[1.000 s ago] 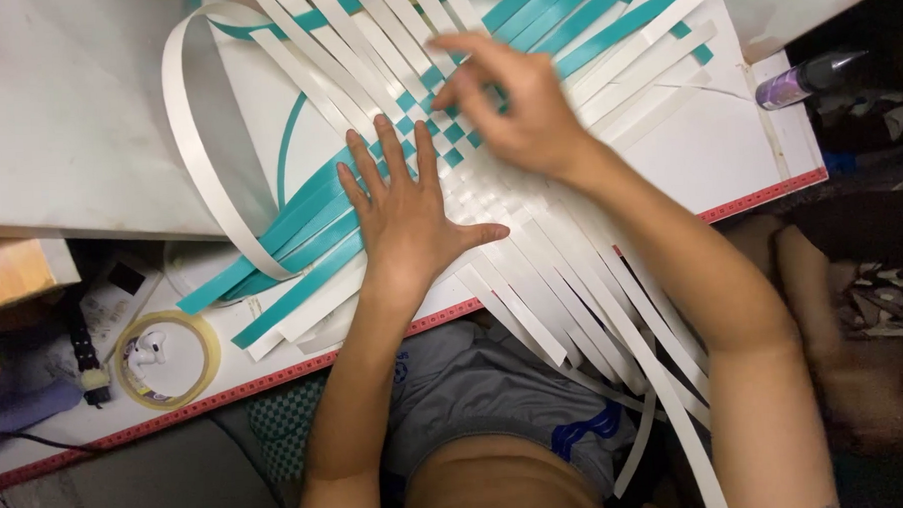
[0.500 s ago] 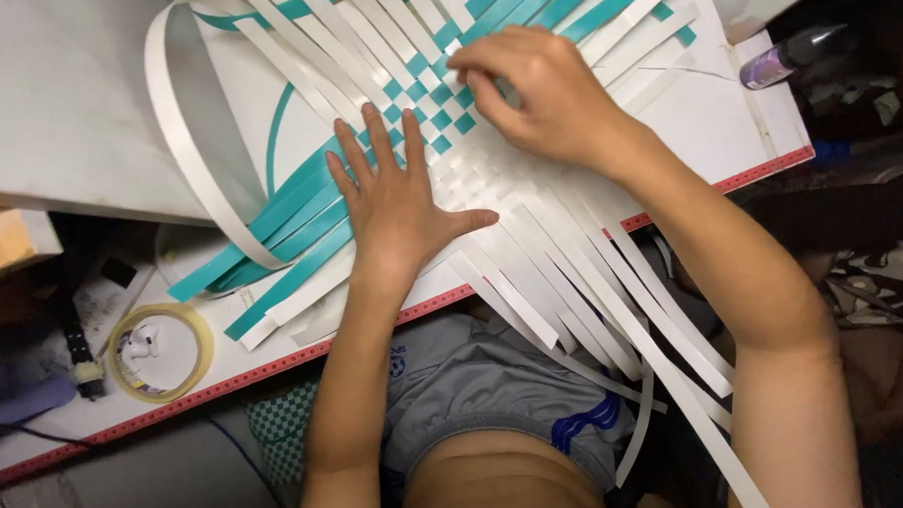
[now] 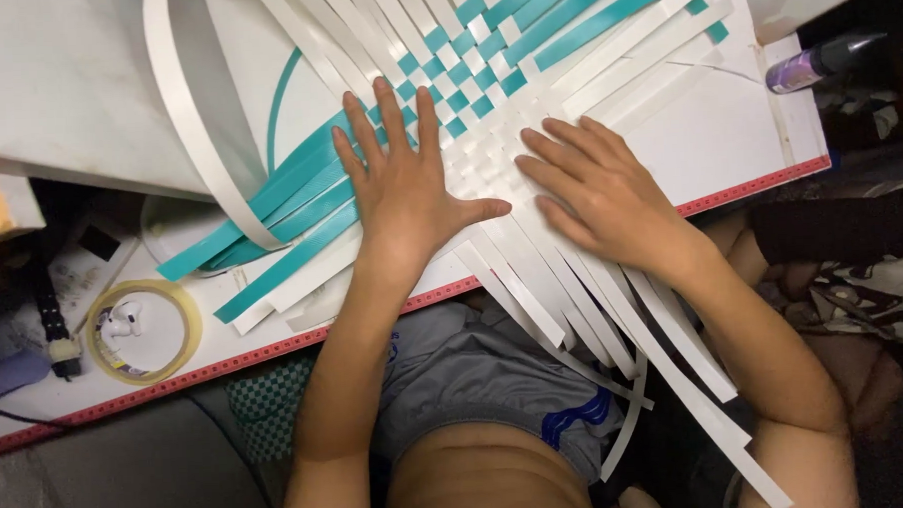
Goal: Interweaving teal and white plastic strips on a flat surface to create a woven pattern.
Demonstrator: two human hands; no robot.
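Under both hands' fingers (image 3: 391, 111), woven strips (image 3: 475, 78)

A yellowish tape roll (image 3: 142, 332) is lying on the bench (image 3: 55, 88) left of the hands; a purple-capped bottle (image 3: 815, 64) is sitting far right.

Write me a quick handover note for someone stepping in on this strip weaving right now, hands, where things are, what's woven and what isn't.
Left hand: flat, fingers spread, pressing on the woven patch where the teal strips meet it.
Right hand: flat, palm down on the white strips beside the patch. Neither hand grips anything.
Layout: the weave lies on a white board at the table edge; loose white ends hang off toward the lap, teal ends fan out to the left. One long white strip curls free at the left. A tape roll sits on the table, lower left.
Done: a checkered middle section is woven.
Left: the long strip ends on every side are unwoven.
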